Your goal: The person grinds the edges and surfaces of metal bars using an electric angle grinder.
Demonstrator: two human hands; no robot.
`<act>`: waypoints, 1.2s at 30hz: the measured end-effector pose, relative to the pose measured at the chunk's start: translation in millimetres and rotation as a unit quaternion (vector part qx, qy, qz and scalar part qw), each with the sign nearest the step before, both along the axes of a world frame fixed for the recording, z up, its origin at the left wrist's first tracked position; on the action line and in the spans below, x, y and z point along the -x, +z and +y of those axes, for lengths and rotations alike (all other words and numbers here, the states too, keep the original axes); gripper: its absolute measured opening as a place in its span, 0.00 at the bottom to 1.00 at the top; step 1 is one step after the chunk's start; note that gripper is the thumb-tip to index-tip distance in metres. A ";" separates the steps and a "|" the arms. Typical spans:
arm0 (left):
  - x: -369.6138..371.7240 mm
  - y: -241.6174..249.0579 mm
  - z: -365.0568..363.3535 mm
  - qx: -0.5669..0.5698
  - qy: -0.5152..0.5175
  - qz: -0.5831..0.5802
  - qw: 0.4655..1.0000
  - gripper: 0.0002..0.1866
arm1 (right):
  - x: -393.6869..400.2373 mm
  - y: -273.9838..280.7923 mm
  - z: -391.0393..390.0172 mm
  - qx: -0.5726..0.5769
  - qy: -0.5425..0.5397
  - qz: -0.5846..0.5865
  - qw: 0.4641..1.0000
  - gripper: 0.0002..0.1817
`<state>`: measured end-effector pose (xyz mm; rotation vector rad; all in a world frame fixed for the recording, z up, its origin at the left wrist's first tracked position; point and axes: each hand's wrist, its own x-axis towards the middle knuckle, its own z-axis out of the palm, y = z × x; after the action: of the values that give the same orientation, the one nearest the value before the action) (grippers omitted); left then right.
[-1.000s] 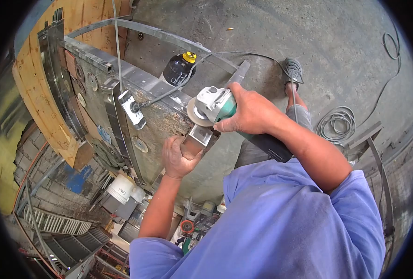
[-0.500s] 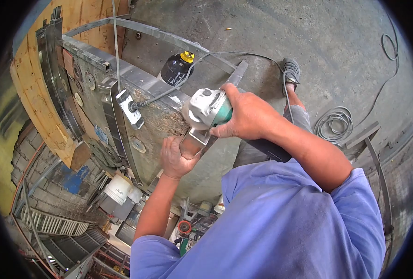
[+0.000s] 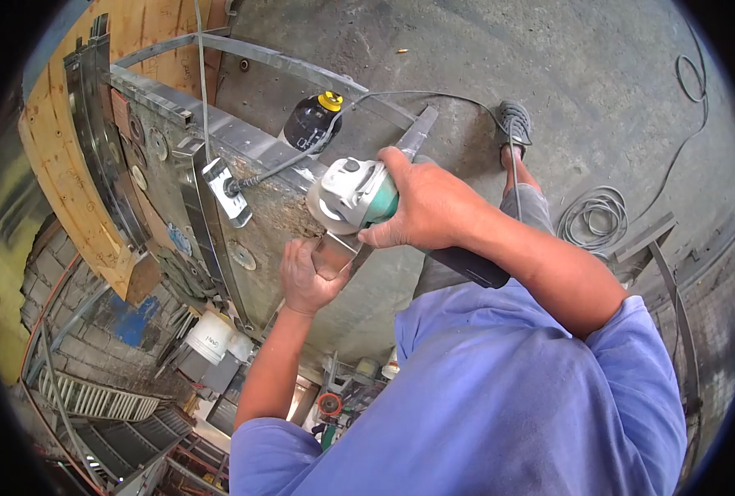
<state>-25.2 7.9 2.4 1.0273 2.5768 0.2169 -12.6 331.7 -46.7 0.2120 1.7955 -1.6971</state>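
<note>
My right hand (image 3: 434, 202) is wrapping firmly around the body of the grinder, while my left hand (image 3: 304, 274) is clamping on a short metal piece; both are working bare. The worn tabletop (image 3: 278, 217) is spreading out on the left and far side of them. The grey cord (image 3: 270, 174) is looping across its far part, and I should be keeping that slack clear of the tool. The grinder (image 3: 361, 194) is sitting aslant, its white head pointing far and left, its dark handle trailing near and right; I judge that light, even pressure is serving better here than leaning on it. The metal piece (image 3: 333, 256) is lying just on the near side of that head, against my left palm; what is bearing it underneath, I cannot tell. The disc (image 3: 324, 218) is showing just beside the piece's far end, though whether it is touching I cannot tell. I should be holding one steady angle and keeping my left hand back, since it is resting near the disc.
</note>
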 end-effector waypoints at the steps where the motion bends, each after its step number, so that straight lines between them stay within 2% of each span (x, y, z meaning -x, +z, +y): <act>1: -2.3 2.3 0.7 0.002 0.010 -0.008 1.000 0.38 | -0.5 3.0 0.5 0.006 -0.002 0.002 1.000 0.51; 3: 0.6 4.8 5.4 0.000 0.019 -0.018 1.000 0.37 | 4.5 -4.0 2.9 -0.030 0.015 -0.018 0.999 0.50; 6: 11.7 19.4 1.7 0.058 0.090 -0.134 0.985 0.40 | -1.6 -14.8 6.4 -0.056 0.000 -0.034 0.998 0.49; 7: 18.3 27.0 8.2 0.039 0.186 -0.239 0.952 0.42 | -7.1 -18.3 8.1 -0.058 -0.003 -0.037 0.998 0.48; 9: 28.0 53.2 13.3 0.005 0.373 -0.435 0.819 0.45 | -19.7 -19.7 11.7 -0.055 -0.033 -0.018 0.998 0.46; 10: 39.7 52.8 9.0 0.022 0.214 -0.402 0.890 0.48 | -22.8 -18.3 17.1 -0.040 -0.047 -0.018 0.998 0.46; 12: 42.9 54.0 -2.2 0.117 0.114 -0.284 0.945 0.47 | -25.1 -18.0 22.8 -0.021 -0.070 -0.014 0.997 0.47; 15: 22.7 42.8 -5.7 0.092 0.030 -0.159 0.983 0.49 | -25.6 -17.5 21.7 -0.026 -0.068 -0.007 0.997 0.47; 17: -7.2 29.8 20.7 0.006 0.047 -0.113 0.992 0.49 | -26.5 -18.9 20.8 -0.022 -0.073 -0.012 0.997 0.48; 18: -17.4 7.6 9.5 0.002 0.022 -0.010 1.000 0.46 | -28.6 -20.0 19.7 -0.018 -0.074 -0.016 0.997 0.49; 21: -22.1 -1.4 9.3 -0.009 0.012 0.050 0.999 0.41 | -36.7 -23.6 18.9 -0.010 -0.061 -0.037 0.997 0.52; 27: -19.1 -2.6 3.9 -0.007 -0.003 0.033 0.999 0.41 | -41.4 -23.4 10.1 -0.003 -0.027 -0.080 0.996 0.56; 36: -16.6 -2.0 6.3 -0.015 -0.018 0.023 0.999 0.41 | -41.8 -17.3 1.6 -0.008 -0.039 -0.045 0.998 0.54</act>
<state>-8.6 14.1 0.4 1.1001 2.6022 0.2254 29.2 333.3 -64.0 0.3648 1.7543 -1.7004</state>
